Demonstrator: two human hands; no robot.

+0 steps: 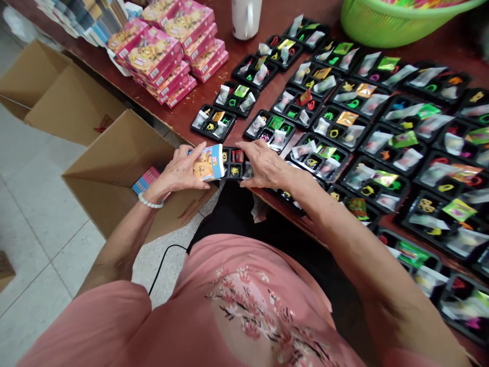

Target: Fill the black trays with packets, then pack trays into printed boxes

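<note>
My left hand [182, 168] grips a small blue and orange printed box [208, 162], its fingers over the top and its thumb along the near side. A black compartment tray [232, 162] with a red packet and a yellow trinket sits at the box's right end. Whether the tray's left part is inside the box cannot be seen. My right hand [263, 165] holds that tray by its right end, fingers on the far side and thumb on the near side. Both hands are at the table's front edge, above an open carton.
Rows of filled black trays [338, 127] cover the red-brown table [202, 30]. Stacked pink boxes [156, 56], a white mug [246, 19] and a green basket [397, 23] stand farther back. An open carton [114, 173], holding printed boxes, is at the lower left.
</note>
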